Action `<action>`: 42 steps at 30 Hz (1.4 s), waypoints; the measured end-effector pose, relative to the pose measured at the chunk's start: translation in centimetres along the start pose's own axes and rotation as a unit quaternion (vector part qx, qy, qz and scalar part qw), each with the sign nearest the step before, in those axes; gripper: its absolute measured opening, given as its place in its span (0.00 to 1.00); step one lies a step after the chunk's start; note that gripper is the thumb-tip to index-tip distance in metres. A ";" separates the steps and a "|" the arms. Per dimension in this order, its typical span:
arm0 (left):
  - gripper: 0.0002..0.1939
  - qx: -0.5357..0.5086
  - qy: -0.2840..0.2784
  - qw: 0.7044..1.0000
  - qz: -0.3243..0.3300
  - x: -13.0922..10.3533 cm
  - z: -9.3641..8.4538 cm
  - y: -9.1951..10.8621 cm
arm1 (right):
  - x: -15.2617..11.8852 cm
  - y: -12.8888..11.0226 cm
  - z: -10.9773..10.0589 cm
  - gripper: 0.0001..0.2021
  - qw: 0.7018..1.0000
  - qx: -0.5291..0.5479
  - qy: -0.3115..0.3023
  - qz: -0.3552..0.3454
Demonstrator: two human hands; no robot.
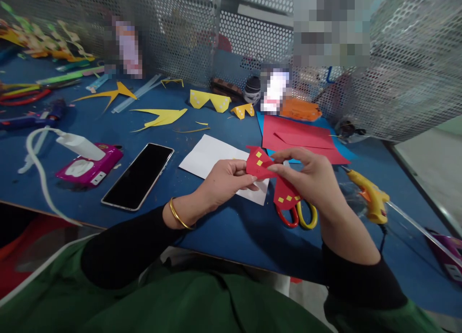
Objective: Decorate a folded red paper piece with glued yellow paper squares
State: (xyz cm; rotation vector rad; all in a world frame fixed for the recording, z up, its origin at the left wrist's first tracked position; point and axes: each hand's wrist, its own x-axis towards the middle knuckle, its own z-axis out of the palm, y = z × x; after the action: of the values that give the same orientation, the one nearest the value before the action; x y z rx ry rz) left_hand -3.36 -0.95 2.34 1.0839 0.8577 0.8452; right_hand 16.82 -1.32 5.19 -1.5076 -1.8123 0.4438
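Between my two hands is a red paper glasses-shaped cutout with small yellow squares stuck on it. My left hand is closed on its left part, thumb in front. My right hand pinches it near the middle with thumb and forefinger. The other part hangs down to the right, above scissors with one red and one yellow handle loop; their blades are mostly hidden. A white paper sheet lies under and behind my left hand.
Red paper sheets lie behind my right hand, and a yellow glue gun lies right. A phone and a magenta power strip are left. Yellow paper glasses and orange paper glasses stand near the perforated metal screen.
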 end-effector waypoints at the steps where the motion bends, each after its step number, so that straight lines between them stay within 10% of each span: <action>1: 0.08 0.003 -0.002 1.000 0.002 0.0 0.1 0.0 | -0.1 -0.2 0.3 0.10 1.000 -0.011 -0.012 -0.004; 42: 0.05 0.033 -0.010 0.999 -0.021 0.1 -0.1 0.0 | -0.2 -0.2 0.3 0.13 0.995 -0.090 0.031 -0.016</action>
State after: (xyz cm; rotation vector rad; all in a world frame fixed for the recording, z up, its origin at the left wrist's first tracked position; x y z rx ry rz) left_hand -3.45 -0.84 2.28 1.1272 0.8943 0.7753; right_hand 16.48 -1.47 5.07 -1.5917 -1.8668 0.2190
